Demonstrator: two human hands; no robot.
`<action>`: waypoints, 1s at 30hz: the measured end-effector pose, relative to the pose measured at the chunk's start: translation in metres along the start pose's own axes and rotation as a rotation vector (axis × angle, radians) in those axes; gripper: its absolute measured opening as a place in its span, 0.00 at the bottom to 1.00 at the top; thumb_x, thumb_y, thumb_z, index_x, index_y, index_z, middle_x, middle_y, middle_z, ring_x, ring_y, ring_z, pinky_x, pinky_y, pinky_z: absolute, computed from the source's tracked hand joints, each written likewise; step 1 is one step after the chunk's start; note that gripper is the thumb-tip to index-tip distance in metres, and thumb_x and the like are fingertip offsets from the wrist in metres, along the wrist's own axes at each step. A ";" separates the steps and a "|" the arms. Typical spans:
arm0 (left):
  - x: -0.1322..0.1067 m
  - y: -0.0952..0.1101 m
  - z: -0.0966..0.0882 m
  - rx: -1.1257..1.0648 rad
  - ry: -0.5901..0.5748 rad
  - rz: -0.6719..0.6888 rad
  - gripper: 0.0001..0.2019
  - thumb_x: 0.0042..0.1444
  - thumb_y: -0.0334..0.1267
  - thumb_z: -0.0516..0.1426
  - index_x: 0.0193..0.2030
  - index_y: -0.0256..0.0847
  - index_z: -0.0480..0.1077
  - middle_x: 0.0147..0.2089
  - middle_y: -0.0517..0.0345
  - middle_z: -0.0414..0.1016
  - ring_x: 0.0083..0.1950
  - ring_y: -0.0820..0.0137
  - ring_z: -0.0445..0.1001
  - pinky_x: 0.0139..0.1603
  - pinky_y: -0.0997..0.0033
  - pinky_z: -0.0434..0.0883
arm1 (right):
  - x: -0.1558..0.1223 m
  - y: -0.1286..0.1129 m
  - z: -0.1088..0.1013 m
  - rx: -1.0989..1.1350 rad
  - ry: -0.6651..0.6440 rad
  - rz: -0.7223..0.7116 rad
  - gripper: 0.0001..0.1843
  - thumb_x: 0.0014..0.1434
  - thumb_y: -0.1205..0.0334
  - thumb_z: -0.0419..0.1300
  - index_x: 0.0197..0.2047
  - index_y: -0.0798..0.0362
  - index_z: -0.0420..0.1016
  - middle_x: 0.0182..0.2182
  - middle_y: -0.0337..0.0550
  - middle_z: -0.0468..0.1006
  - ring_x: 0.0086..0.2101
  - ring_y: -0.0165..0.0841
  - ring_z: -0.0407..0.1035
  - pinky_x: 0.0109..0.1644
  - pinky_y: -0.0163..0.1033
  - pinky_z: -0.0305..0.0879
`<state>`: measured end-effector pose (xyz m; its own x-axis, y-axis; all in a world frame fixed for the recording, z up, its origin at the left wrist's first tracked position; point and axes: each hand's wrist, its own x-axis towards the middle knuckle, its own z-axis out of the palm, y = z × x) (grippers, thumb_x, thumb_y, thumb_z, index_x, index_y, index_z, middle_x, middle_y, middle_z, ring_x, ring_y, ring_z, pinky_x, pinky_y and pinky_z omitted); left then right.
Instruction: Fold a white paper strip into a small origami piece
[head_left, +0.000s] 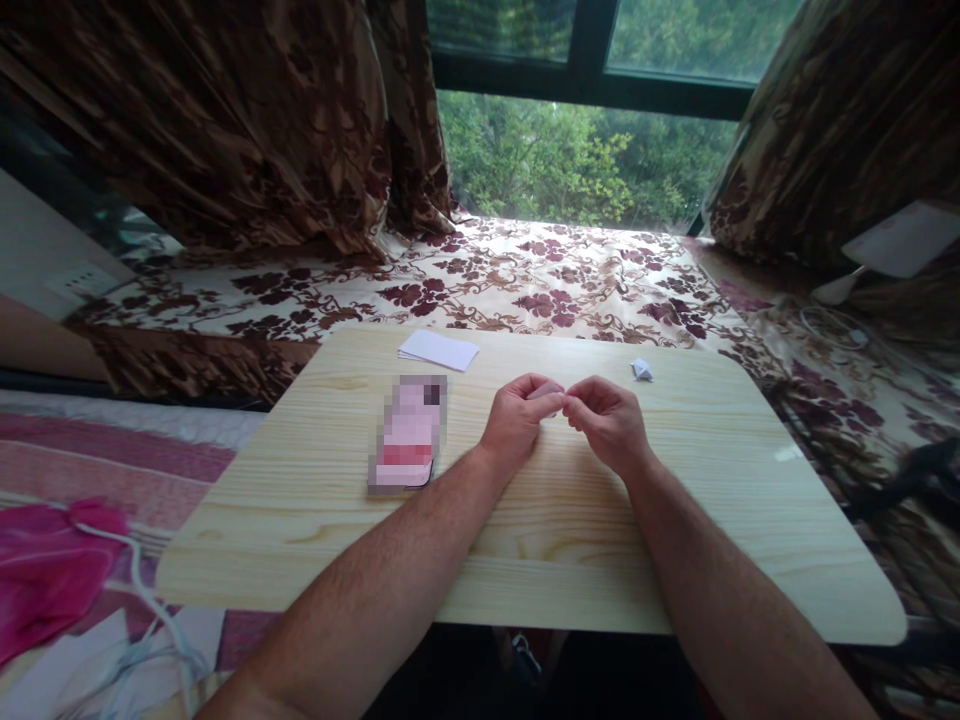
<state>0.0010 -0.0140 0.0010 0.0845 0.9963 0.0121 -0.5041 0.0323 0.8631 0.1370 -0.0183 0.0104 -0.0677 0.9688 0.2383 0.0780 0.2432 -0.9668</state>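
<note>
Small pale piece worked between fingertips

Left of centre lies a pixelated pink phone, then a stack of white slips near the far edge of the table. Mid-frame, the left hand pinches the piece; the right hand pinches its right end, mostly hiding it. This looks like fine fingertip shaping, calling for a light, steady pinch. Right of centre sits a folded white shape.

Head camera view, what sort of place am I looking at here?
Probably a bedroom in a home: there's a window seat covered in floral fabric, heavy patterned curtains at the window, and what looks like striped bedding on the left.
</note>
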 end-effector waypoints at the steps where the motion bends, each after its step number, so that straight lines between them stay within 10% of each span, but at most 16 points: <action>1: 0.000 0.000 0.000 -0.018 -0.002 -0.013 0.07 0.42 0.32 0.68 0.29 0.36 0.74 0.25 0.62 0.70 0.29 0.76 0.66 0.34 0.73 0.63 | -0.001 0.001 0.000 -0.010 -0.009 -0.009 0.10 0.54 0.57 0.66 0.29 0.53 0.72 0.20 0.35 0.70 0.21 0.26 0.60 0.24 0.35 0.55; 30: 0.000 0.000 0.003 -0.046 0.084 0.009 0.09 0.44 0.36 0.67 0.28 0.38 0.72 0.26 0.63 0.70 0.29 0.77 0.66 0.33 0.73 0.64 | 0.000 0.008 0.001 -0.063 0.018 -0.033 0.08 0.54 0.60 0.63 0.28 0.52 0.69 0.20 0.32 0.64 0.22 0.25 0.54 0.25 0.34 0.49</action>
<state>0.0035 -0.0137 0.0021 0.0078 0.9997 -0.0241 -0.5435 0.0245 0.8390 0.1362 -0.0165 0.0023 -0.0538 0.9608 0.2720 0.1388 0.2769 -0.9508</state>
